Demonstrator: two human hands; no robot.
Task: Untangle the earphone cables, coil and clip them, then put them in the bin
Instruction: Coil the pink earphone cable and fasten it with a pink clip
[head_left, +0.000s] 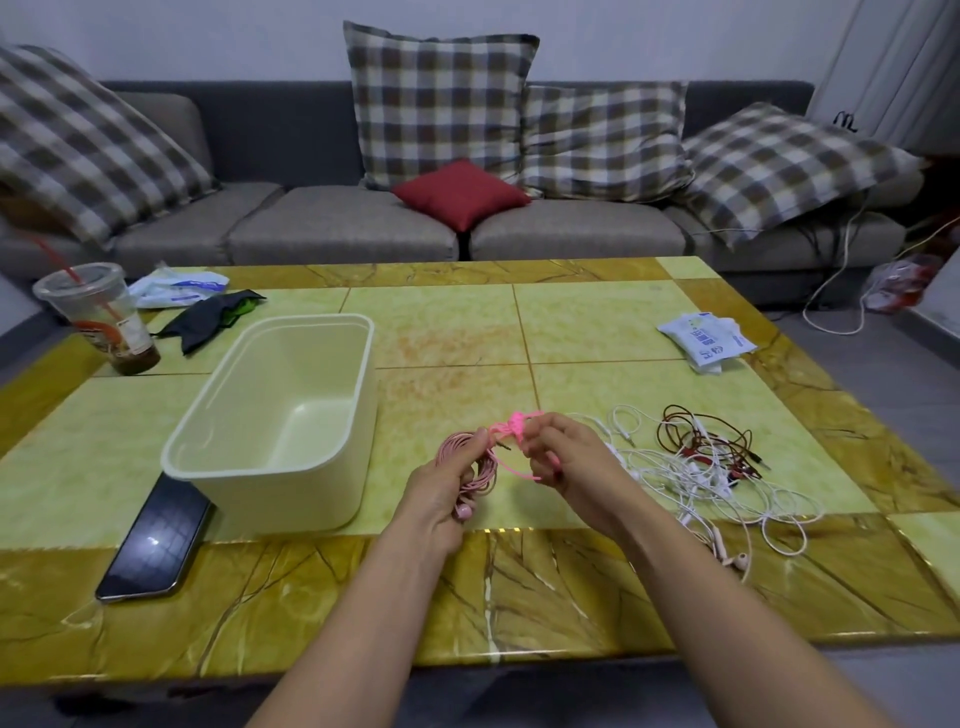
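Left hand (440, 486) grips coiled pale-pink earphones (453, 442); right hand (574, 467) pinches bright-pink tie (515, 426).

You have one bin (270, 415), one phone (150, 540), one cup (98, 317) and two white packets (706, 340). The sofa (337, 223) carries five cushions (441, 104).

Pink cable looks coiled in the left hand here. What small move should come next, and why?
Probably wrap the bright pink tie, pinched by the right hand, around the pink coil that the left hand grips. The coil looks wound but not yet bound, so it likely isn't ready for the bin beside it.
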